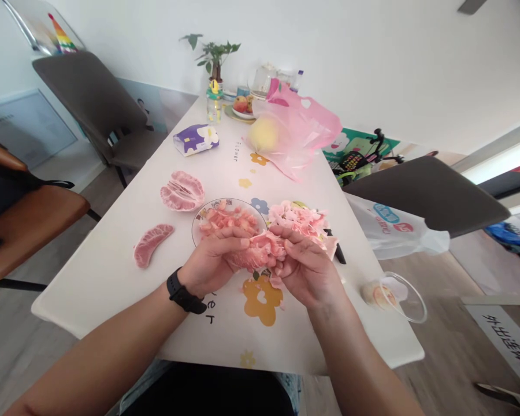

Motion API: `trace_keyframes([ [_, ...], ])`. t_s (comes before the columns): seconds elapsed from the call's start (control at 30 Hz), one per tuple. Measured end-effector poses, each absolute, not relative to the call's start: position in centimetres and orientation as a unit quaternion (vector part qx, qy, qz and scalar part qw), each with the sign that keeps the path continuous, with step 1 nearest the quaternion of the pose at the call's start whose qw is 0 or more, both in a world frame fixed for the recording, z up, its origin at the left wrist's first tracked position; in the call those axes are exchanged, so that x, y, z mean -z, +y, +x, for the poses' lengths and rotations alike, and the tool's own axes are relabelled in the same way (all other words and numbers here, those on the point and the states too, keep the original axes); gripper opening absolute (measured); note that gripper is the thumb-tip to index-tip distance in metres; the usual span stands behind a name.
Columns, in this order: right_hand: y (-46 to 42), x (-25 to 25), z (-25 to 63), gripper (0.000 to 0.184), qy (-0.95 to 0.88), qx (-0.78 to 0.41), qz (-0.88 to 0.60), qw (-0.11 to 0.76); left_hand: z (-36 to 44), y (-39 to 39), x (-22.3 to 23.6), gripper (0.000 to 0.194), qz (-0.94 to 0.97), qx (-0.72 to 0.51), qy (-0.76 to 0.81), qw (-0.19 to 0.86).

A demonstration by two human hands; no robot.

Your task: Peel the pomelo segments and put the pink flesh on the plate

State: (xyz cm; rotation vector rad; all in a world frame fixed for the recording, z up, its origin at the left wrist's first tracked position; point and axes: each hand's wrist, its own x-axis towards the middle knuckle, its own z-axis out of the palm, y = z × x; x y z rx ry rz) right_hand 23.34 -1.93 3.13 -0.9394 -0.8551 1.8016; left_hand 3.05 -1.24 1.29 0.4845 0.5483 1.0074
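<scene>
Holding a wedge (253, 258) by both ends, close to the plate (195, 230)

Our left hand (214, 257) gripped the wedge from its side, thumb on top, while our right hand (308, 267) pinched the ragged far end; both were narrow and occupied. We held it on our side of the plate, perhaps so that loose bits would fall close by (only our guess). The pulp (229, 218) sat on the plate and the scraps (297, 221) lay heaped beside it to the right, probably to keep the two sorts apart. To the left, on the table (108, 283), we had a half (182, 190) and a spare wedge (153, 245), both likely set there to be within easy reach.

Some of it escaped us. Our fingers covered the plate's near rim and part of the wedge, so we could not tell how high above the table it hung. Something black (340, 254) stuck out past the scraps, mostly hidden. The pink bag (316, 124) clouded a yellow fruit (263, 134), and our forearms ran out of view below.
</scene>
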Motion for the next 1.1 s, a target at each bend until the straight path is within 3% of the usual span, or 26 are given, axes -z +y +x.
trace_keyframes([
  [0.2, -1.7, -3.5, 24.6, 0.036, -0.442, -0.672, -0.412, 0.428, 2.6, -1.3, -1.5, 0.024, 0.308, -0.423, 0.32, 0.79],
  [0.47, -2.0, -5.8, 25.2, 0.034, -0.603, -0.616, -0.43, 0.268, 2.3, -1.4, -2.5, 0.037, 0.449, -0.295, 0.297, 0.79],
  [0.77, -1.7, -6.2, 25.3, 0.021, -0.66, -0.519, -0.481, 0.253, 1.9, -0.8, -1.7, 0.035, 0.515, -0.309, 0.31, 0.737],
  [1.1, -1.6, -6.2, 24.2, 0.022, -0.74, -0.445, -0.449, 0.231, 2.9, -1.5, -1.0, 0.049, 0.509, -0.295, 0.348, 0.73],
])
